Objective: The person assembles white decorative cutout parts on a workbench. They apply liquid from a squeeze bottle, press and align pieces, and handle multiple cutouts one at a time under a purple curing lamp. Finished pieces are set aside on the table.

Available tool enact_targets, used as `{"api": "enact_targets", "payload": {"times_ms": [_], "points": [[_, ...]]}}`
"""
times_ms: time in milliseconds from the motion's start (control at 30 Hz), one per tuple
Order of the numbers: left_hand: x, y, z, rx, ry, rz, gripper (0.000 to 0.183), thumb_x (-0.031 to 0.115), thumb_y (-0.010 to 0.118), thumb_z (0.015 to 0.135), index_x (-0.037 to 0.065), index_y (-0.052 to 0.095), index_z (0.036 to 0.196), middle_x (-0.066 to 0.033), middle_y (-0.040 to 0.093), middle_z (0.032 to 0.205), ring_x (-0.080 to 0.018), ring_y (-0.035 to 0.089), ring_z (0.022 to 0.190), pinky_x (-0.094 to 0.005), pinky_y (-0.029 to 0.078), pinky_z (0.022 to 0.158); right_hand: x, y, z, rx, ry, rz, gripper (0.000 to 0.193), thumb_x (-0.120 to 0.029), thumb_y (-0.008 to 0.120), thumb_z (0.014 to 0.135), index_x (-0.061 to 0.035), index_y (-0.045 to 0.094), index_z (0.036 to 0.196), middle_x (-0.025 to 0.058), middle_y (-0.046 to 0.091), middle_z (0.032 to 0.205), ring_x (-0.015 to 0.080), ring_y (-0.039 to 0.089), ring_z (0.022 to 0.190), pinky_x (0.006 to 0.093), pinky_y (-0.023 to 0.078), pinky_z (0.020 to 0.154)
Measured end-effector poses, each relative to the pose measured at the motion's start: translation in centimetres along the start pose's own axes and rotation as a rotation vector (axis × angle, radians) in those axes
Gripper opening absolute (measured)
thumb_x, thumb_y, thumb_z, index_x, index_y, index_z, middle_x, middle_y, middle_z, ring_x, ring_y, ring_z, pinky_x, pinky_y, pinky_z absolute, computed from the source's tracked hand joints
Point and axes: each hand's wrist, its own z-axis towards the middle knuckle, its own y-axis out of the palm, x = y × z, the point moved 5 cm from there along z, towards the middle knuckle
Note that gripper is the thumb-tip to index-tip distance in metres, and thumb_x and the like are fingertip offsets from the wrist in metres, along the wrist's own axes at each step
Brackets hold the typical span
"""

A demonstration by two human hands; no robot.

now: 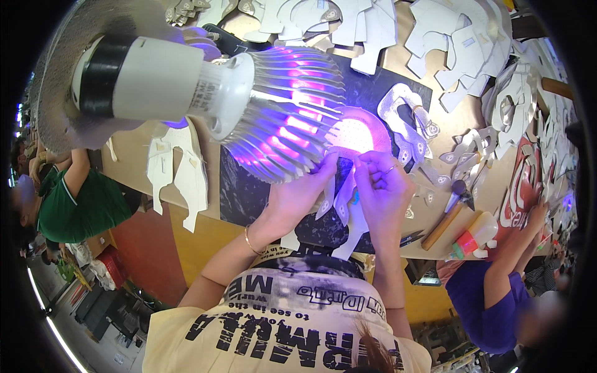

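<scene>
Finned lamp (289, 118) above desk (129, 158)
By its near edge, left hand (298, 196) and right hand (384, 186) pinch curved piece (380, 132); bumping lamp could jolt it.

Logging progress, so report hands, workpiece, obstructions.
Left hand and right hand at near edge of curved piece. Piece brightly lit. Ribbed lamp blocks part of view.
</scene>
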Motion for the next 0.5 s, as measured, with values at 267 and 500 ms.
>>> {"api": "enact_targets", "payload": {"times_ms": [267,500], "points": [[0.1,-0.3,0.9,0.034,-0.277,-0.253,0.028,0.007,0.076,0.085,-0.001,0.057,0.104,0.0002,0.060,0.065,0.0003,0.051,0.055,-0.0177,0.040,0.048,-2.0,1.3,-1.4,-0.055,-0.302,-0.539,0.034,-0.004,0.067,0.083,-0.0113,0.072,0.116,0.0080,0.047,0.093,0.0209,0.054,0.079,0.0323,0.046,0.058],[-0.7,-0.7,-0.2,-0.086,-0.603,-0.495,0.021,0.006,0.061,0.096,-0.004,0.053,0.113,-0.0069,0.067,0.083,-0.0075,0.064,0.069,-0.0222,0.053,0.058,-2.8,0.7,-0.9,0.001,-0.457,-0.796,0.029,-0.011,0.064,0.084,-0.0139,0.073,0.111,0.0088,0.053,0.102,0.0223,0.054,0.094,0.0353,0.045,0.067]]}}
